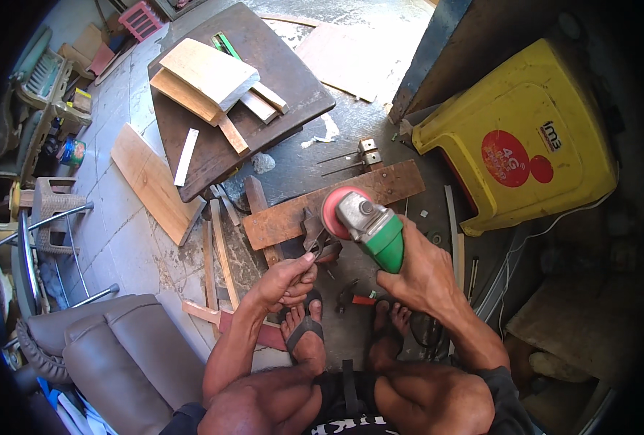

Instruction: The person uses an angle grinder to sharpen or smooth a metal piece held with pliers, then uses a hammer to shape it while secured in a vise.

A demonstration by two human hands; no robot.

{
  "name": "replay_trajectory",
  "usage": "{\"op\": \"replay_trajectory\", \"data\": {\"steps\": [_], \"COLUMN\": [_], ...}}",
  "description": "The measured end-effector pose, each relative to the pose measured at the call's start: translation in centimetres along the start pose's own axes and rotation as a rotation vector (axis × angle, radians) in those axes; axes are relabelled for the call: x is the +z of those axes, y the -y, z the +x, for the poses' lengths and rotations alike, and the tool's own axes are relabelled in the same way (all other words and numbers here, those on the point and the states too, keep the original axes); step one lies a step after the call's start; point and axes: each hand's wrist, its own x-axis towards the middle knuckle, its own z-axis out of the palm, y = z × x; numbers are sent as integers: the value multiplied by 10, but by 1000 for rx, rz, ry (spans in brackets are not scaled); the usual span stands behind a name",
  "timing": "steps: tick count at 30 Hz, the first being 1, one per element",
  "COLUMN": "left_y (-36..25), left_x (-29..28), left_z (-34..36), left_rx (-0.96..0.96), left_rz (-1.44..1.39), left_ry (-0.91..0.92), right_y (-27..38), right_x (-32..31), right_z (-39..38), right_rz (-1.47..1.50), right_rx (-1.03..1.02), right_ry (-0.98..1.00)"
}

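Note:
My right hand [425,268] is wrapped round the green body of an angle grinder [385,243], whose metal head bears a red disc [334,214]. My left hand [286,283] pinches the thin end of a dark metal piece [313,229] between thumb and fingers. This piece widens away from my hand, and its broad part lies beside the left edge of the disc; whether they touch I cannot tell. Just beyond both is a worn wooden board [282,223], lying slantwise over another piece of wood. My sandalled feet [306,335] are on the floor below my hands.
A dark low table [300,109] carries wood blocks [209,72]. To the right stands a yellow plastic stool [452,145], with a white cable [529,235] near it. Wood strips [224,254] and a plank [155,185] lie left; a brown padded seat [130,362] is nearer.

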Motion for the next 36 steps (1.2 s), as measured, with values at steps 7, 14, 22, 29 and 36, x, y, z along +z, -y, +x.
{"op": "replay_trajectory", "data": {"steps": [7,14,22,29,36], "left_y": [-3,-5,-8,-3,-1], "left_x": [7,12,14,9,7], "left_z": [-2,0,-1,2,4], "left_rx": [16,39,41,65,74], "left_rz": [281,354,395,458,503], "left_ry": [-109,-144,-171,-193,-201], "right_y": [9,28,35,33,22], "right_x": [-35,-41,-41,-46,-53], "right_z": [9,20,26,36,46], "right_rz": [-110,-251,-292,-288,-298], "right_rx": [-51,-100,-101,-61,-24], "right_ry": [121,259,285,300,288]}}
